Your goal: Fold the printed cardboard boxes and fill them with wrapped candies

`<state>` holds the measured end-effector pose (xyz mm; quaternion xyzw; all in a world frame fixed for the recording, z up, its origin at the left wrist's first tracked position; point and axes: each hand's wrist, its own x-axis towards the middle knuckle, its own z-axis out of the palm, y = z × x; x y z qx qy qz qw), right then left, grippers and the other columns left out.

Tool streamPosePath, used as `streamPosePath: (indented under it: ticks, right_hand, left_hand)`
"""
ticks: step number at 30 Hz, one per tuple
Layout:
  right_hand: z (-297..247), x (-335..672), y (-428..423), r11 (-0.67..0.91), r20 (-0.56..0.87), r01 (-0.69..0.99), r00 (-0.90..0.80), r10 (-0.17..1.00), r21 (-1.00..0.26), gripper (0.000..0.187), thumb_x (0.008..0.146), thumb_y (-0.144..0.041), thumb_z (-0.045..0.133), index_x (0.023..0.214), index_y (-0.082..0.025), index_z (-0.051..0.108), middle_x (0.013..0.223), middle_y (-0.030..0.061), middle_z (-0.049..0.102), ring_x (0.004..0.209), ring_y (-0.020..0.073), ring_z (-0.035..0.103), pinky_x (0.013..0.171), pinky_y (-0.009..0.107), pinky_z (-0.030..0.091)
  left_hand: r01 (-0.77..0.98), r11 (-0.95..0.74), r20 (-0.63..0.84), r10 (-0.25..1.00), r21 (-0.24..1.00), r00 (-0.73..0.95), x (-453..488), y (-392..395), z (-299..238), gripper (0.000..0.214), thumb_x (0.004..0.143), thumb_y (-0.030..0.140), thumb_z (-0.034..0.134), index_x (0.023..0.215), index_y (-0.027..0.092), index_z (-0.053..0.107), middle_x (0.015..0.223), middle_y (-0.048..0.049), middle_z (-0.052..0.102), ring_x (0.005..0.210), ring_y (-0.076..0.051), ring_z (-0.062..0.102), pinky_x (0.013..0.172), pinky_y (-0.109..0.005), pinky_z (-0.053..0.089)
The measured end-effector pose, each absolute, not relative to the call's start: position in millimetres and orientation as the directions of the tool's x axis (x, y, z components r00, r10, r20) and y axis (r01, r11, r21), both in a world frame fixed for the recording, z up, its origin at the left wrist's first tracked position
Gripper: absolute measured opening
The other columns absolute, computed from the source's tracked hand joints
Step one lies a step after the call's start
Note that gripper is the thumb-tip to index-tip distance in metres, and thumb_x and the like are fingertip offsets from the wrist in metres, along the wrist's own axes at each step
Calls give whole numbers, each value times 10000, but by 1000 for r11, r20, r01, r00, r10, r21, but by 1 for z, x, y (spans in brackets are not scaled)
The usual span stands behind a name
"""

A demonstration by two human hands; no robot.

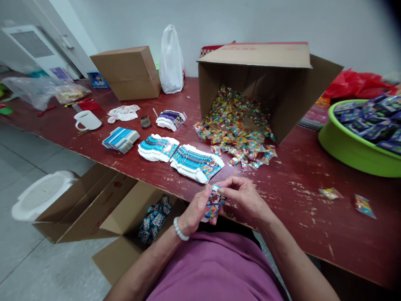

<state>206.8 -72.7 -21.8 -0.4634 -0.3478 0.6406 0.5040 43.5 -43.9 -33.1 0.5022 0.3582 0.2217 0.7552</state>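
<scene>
Both my hands meet at the near edge of the dark red table (313,196). My left hand (196,211) and my right hand (242,196) are closed together on a small colourful printed box (213,205), fingers pinching its top end. Just beyond them lie fanned stacks of flat blue and white box blanks (196,163), with another stack (158,147) to their left. A big cardboard box (266,83) lies on its side behind, spilling a heap of small wrapped candies (236,129) onto the table.
An open carton on the floor (125,213) at my left holds several filled little boxes. A green basin (354,150) of blue boxes sits at right. A white mug (86,120), a closed brown box (128,72), a white plastic bag (171,58) and two stray candies (363,205) lie around.
</scene>
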Motion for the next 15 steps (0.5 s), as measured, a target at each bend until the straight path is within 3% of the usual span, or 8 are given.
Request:
streamPosePath:
  ticks: [4, 8, 12, 15]
  right_hand:
    - [-22, 206, -73, -161, -162, -245, -15, 987, -956, 183, 761, -346, 768, 759, -182, 688, 747, 40, 732, 553, 168, 654, 508, 289, 539]
    - [-22, 205, -77, 65, 63, 40, -29, 998, -997, 173, 876, -347, 646, 804, -196, 691, 931, 60, 730, 649, 168, 665, 602, 312, 552]
    - [-34, 197, -81, 284, 294, 271, -4, 956, -920, 109, 891, -248, 618, 801, -215, 669, 981, 60, 709, 889, 204, 663, 792, 341, 521]
    - [-44, 193, -80, 225, 238, 231, 29, 971, -947, 91, 878, -285, 634, 825, -214, 654, 995, 59, 695, 745, 173, 653, 667, 306, 521]
  left_hand:
    - [30, 409, -337, 706, 912, 622, 42, -43, -36, 719, 894, 701, 338, 1233, 123, 600, 700, -49, 635, 436, -100, 539, 424, -203, 425]
    - [3, 436, -349, 716, 900, 605, 41, -45, -37, 759, 868, 731, 349, 1300, 145, 562, 696, -40, 629, 424, -109, 541, 408, -213, 420]
    - [-15, 470, -371, 716, 882, 591, 43, -44, -42, 756, 862, 721, 393, 1354, 163, 529, 690, -30, 620, 414, -107, 543, 394, -204, 406]
    - [-34, 484, -371, 713, 874, 595, 46, -42, -44, 732, 873, 705, 396, 1349, 165, 529, 674, -23, 614, 403, -109, 543, 392, -209, 411]
